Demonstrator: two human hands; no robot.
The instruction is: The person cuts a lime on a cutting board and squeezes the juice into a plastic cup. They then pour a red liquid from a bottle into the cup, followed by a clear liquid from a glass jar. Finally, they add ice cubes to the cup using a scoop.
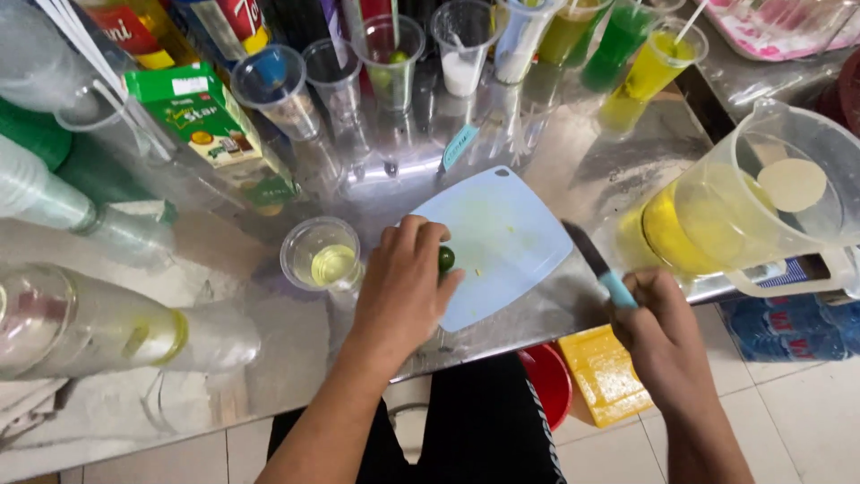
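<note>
My left hand [403, 282] covers most of the small green lime [445, 259]; only a sliver shows. My right hand [658, 336] hides the knife [598, 269] handle's end. At right, the frame edge cuts the yellow-filled jug [743, 211].

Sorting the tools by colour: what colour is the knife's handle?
Light blue, on the knife in the right hand; head view.

Clear cup [321, 253] of pale juice, yellow-filled pitcher [752, 202], green carton [202, 116], row of plastic cups [394, 54] behind.
</note>
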